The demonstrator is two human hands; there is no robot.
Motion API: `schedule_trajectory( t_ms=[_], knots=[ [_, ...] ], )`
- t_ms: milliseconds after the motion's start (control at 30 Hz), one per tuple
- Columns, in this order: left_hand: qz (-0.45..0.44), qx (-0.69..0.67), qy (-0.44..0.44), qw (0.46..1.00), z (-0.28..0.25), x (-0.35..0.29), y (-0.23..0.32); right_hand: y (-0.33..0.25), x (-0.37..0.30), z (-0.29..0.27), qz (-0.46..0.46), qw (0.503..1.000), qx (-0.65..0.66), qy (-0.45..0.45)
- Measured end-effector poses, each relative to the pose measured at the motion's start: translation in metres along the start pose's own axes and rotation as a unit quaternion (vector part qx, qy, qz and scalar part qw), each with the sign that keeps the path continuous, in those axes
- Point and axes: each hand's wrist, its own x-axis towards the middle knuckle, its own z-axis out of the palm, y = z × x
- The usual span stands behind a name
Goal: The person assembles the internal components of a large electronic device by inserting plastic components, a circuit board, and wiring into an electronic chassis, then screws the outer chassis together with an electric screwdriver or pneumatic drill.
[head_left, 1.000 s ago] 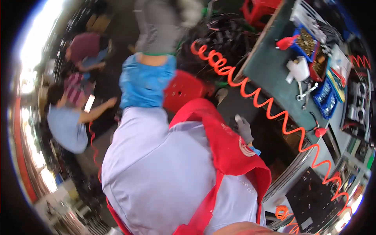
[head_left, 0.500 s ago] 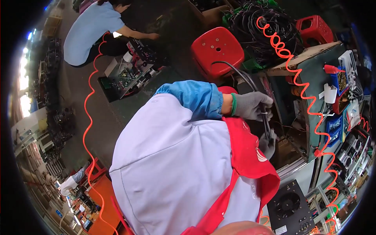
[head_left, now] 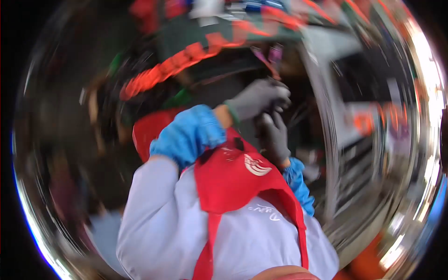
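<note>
Motion smears most of the picture. My left hand (head_left: 256, 100), in a grey glove with a green cuff edge and a blue sleeve cover, reaches forward with its fingers curled. Just below and to its right is my right hand (head_left: 274, 137), also gloved in grey, its fingers raised close to the left fingertips. Between the two hands runs a dark stretch of black cable (head_left: 271, 108), pinched by both; its ends are lost in blur. A thin forked thing with pink-purple tips (head_left: 268, 58) shows just beyond the left fingers, too blurred to name.
An orange coiled hose (head_left: 186, 58) stretches across the far side. Behind my hands is the dark opening of a green bench (head_left: 228, 51), with a pale metal edge (head_left: 326, 121) on the right. A red stool (head_left: 151, 128) stands by my left sleeve.
My view has swung round to the right, so the bench now lies ahead. My right hand has come into fuller view, close to the left one. The cable's long loop no longer shows.
</note>
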Motion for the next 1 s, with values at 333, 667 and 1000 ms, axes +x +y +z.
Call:
schedule_trajectory(
  t_ms=[333, 667, 1000],
  knots=[
    [-0.174, 0.146, -0.194, 0.954, 0.135, 0.147, -0.004, 0.003, 0.01, -0.09, -0.056, 0.93, 0.216, 0.291],
    [-0.257, 0.289, -0.087, 0.918, 0.124, 0.212, -0.071, 0.053, 0.069, -0.296, -0.072, 0.881, -0.01, 0.468],
    [-0.168, 0.301, 0.104, 0.933, 0.166, 0.2, -0.112, -0.029, 0.359, -0.355, -0.115, 0.887, -0.442, 0.072]
  ],
)
